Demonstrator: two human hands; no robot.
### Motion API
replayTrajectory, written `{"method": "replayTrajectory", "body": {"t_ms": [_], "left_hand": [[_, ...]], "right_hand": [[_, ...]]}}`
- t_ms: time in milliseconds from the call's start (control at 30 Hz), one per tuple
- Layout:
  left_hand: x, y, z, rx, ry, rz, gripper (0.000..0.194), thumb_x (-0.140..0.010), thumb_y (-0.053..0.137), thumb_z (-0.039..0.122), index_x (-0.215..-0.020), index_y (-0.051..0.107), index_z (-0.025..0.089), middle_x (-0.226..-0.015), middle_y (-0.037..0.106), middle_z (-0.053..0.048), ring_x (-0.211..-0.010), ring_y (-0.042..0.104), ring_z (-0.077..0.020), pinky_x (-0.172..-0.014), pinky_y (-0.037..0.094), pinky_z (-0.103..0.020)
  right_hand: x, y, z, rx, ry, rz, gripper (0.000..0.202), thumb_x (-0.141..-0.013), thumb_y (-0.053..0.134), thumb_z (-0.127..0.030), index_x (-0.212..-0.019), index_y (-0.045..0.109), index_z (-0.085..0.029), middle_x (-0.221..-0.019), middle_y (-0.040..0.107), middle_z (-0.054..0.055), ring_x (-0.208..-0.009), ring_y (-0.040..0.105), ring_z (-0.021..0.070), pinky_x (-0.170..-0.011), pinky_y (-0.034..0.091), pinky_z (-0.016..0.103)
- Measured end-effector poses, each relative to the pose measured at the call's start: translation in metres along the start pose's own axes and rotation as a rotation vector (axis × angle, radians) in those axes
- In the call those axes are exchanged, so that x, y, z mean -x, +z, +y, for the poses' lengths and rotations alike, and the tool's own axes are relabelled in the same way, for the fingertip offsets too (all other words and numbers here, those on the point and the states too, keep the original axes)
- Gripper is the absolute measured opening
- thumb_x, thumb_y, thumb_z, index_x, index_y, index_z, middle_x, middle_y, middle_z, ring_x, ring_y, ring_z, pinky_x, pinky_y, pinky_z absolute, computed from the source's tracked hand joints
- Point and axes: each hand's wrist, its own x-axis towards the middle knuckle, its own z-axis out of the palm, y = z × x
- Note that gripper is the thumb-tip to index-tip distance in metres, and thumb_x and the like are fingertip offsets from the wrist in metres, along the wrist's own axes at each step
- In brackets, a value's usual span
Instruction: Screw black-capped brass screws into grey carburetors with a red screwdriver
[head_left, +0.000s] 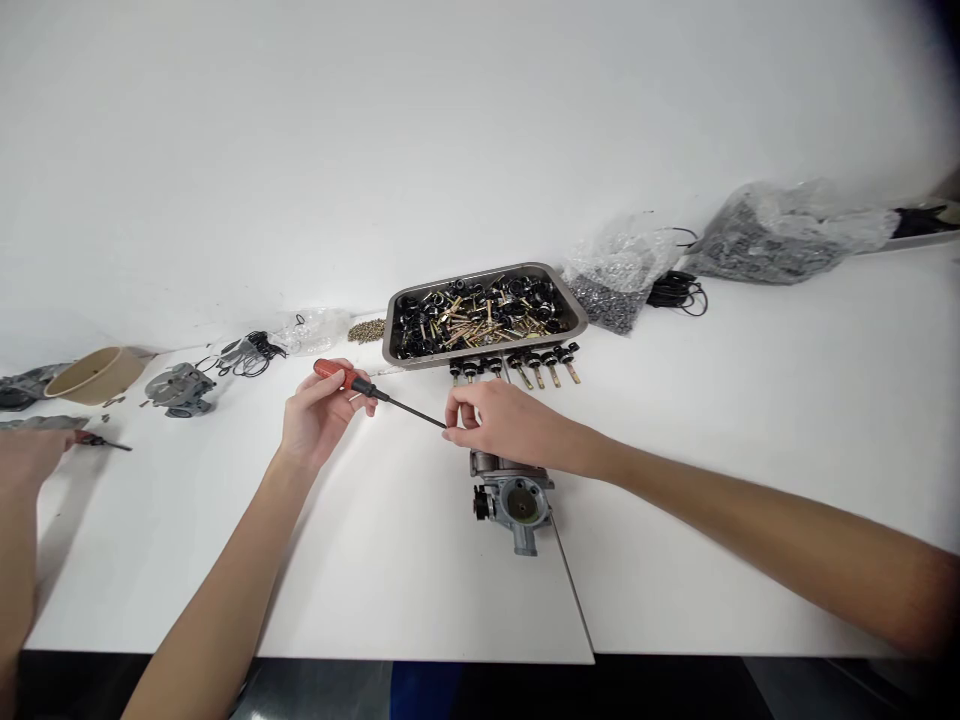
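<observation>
My left hand (322, 415) is closed around the red handle of a screwdriver (341, 377), whose dark shaft points right and slightly down. At the shaft's tip, my right hand (495, 420) has its thumb and fingertips pinched together; anything very small between them is too hard to make out. Just below my right hand, a grey metal carburetor (523, 505) with a round opening and a black knob on its left lies on the white table, its upper part partly hidden by the hand.
A dark tray (581, 318) holds black and brass parts, with several more lined up before it (555, 370). Plastic bags (780, 235), black cords (677, 292), a second carburetor (180, 388) and a beige bowl (97, 377) line the back. Another person's hand (34, 455) holds a screwdriver at far left.
</observation>
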Motion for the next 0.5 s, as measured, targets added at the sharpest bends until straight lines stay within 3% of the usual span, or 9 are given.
{"method": "replayTrajectory", "body": {"t_ms": [300,500], "left_hand": [[0.009,0.007,0.008,-0.073,0.062,-0.027,0.009,-0.078,0.062,0.016,-0.087,0.063,0.014,-0.084,0.064,-0.011,-0.068,0.064,-0.023,-0.057,0.054,-0.036],[0.013,0.037,0.043,-0.23,0.227,-0.12,0.019,-0.076,0.071,0.021,-0.091,0.063,0.014,-0.085,0.067,-0.012,-0.064,0.064,-0.0233,-0.054,0.052,-0.036]], "right_hand": [[0.001,-0.003,-0.001,-0.002,0.012,-0.02,0.014,-0.079,0.065,-0.031,-0.08,0.065,-0.018,-0.078,0.063,0.0,-0.064,0.052,0.0096,-0.058,0.035,0.024],[0.004,-0.017,-0.004,-0.056,-0.023,0.011,0.012,-0.076,0.065,-0.028,-0.08,0.068,-0.017,-0.075,0.063,0.0,-0.059,0.05,0.0079,-0.054,0.035,0.023]]}}
